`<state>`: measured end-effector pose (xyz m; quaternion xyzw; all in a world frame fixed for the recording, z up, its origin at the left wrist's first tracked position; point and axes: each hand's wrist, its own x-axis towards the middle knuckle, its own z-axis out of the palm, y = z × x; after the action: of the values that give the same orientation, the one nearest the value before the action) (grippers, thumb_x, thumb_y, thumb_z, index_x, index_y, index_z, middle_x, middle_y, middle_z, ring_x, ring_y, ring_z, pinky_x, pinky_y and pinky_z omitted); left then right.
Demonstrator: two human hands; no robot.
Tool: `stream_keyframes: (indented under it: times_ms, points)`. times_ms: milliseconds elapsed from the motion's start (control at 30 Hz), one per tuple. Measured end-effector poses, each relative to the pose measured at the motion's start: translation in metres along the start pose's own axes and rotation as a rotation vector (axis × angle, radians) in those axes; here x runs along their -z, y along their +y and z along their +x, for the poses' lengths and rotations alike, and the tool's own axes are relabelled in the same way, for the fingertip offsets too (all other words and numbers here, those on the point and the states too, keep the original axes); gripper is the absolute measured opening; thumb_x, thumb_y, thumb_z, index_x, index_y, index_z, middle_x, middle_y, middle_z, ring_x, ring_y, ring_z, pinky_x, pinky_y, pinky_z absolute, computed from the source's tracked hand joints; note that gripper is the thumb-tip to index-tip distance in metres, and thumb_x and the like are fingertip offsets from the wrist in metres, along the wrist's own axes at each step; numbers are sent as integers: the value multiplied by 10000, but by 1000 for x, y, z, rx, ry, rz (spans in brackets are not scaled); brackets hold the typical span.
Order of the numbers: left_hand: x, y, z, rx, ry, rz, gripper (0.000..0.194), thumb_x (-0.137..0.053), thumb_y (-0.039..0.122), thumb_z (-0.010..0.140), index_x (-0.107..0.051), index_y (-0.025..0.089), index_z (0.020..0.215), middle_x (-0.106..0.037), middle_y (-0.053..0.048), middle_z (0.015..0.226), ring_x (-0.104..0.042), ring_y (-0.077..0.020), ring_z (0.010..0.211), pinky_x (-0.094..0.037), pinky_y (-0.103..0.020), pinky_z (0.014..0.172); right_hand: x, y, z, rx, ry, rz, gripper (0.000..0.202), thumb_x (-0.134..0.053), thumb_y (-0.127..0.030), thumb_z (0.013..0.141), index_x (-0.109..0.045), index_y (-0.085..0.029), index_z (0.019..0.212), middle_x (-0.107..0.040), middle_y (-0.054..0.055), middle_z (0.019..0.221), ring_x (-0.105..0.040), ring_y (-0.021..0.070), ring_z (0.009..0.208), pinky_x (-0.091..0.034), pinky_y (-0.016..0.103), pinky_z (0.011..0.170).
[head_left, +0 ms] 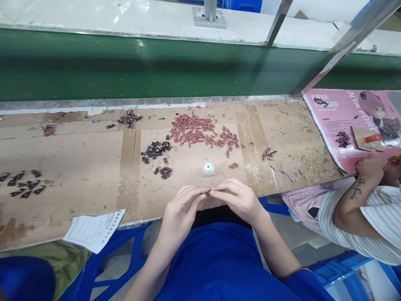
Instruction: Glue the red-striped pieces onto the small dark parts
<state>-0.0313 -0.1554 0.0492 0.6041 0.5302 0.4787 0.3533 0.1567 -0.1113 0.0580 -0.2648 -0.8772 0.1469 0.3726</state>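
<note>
My left hand (187, 204) and my right hand (239, 198) meet at the front edge of the cardboard-covered table (184, 186). Their fingertips pinch a tiny dark reddish part (207, 193) between them; its exact kind is too small to make out. Just beyond the fingers stands a small round white container (208, 169) with a blue dot on top. Farther back lies a wide heap of small red and black parts (192, 129). Left of the container are a pile of black pieces (156, 149) and a smaller cluster of dark parts (164, 172).
A co-worker's arm (360, 192) rests at the right by a pink printed sheet (326, 125) holding a small board (366, 140). Black parts (26, 184) lie at the left. A paper sheet (95, 230) hangs over the front edge. A green belt (140, 67) runs behind.
</note>
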Motion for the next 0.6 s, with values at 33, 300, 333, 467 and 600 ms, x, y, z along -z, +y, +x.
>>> stream_keyframes:
  times_ms: [33, 300, 333, 467, 600]
  points:
    - [0, 0, 0, 5, -2, -3, 135, -632, 223, 883, -754, 240, 937, -759, -42, 875, -700, -191, 846, -586, -305, 756, 0, -1, 0, 5, -8, -13, 259, -464, -123, 990, -699, -177, 1084, -724, 88, 897, -664, 171, 866, -608, 291, 723]
    - [-2, -9, 0, 230, -81, -132, 126, -682, 293, 822, -771, 219, 872, -764, -53, 875, -712, -195, 849, -584, -295, 800, 1, -2, -1, 115, -92, -171, 227, -495, -81, 967, -720, -105, 980, -711, 105, 822, -631, 177, 791, -598, 267, 694]
    - [-2, -10, 1, 262, -92, -146, 137, -686, 306, 811, -772, 214, 863, -765, -56, 873, -715, -199, 846, -584, -297, 800, 1, -1, -1, 124, -113, -185, 234, -491, -80, 967, -723, -114, 977, -706, 100, 811, -632, 177, 784, -596, 267, 685]
    - [-4, -8, 4, 349, -97, -182, 175, -689, 339, 779, -765, 192, 836, -766, -63, 848, -717, -209, 827, -580, -307, 794, 0, 2, -2, 103, -142, -151, 253, -483, -87, 970, -730, -137, 986, -708, 93, 806, -647, 175, 779, -599, 272, 679]
    - [-5, -4, 5, 386, -90, -223, 195, -709, 351, 752, -749, 177, 830, -757, -64, 823, -706, -209, 808, -575, -305, 779, -4, 3, -3, -44, -3, 97, 230, -525, -105, 950, -748, -163, 952, -746, 84, 838, -685, 156, 784, -612, 265, 706]
